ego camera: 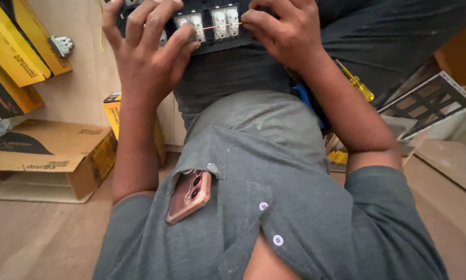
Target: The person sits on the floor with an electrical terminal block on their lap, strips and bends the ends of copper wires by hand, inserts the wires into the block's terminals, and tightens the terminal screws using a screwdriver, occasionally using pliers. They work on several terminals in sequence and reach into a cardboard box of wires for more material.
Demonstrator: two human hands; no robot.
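Two hands work on a black switch plate (212, 31) that rests on the person's lap at the top of the view, likely so it stays steady and close. White switches (226, 22) sit in the plate, and a thin orange wire (220, 25) runs across them. The left hand (144, 52) has its fingers spread and bent, and the tips press down on the plate's left part. The right hand (282, 33) is curled tight, and its fingers seem to pinch the wire's end at the plate's right part. A yellow screwdriver (356, 82) lies by the right arm. A pink phone (190, 195) sticks out of the shirt pocket.
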